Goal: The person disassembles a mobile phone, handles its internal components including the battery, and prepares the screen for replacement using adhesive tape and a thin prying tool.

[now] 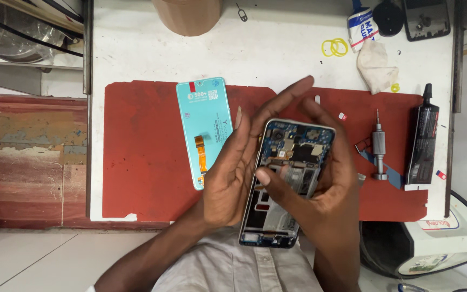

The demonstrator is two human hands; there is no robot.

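On the red mat [141, 162] that covers the white bench [277, 59], a replacement phone screen [205, 130] in teal backing film with an orange flex cable lies just left of the hands. The left hand [233, 173] lies flat and open against the left edge of the opened phone [287, 184], fingers stretched up, while the right hand [325, 178] cups the phone from the right, its grip closed around the frame with the thumb pressed onto the exposed inner parts. Further right on the mat stand a metal screwdriver [379, 151] and a black glue tube [424, 140], with 2 yellow rubber bands [334, 47] near the bench's top edge.
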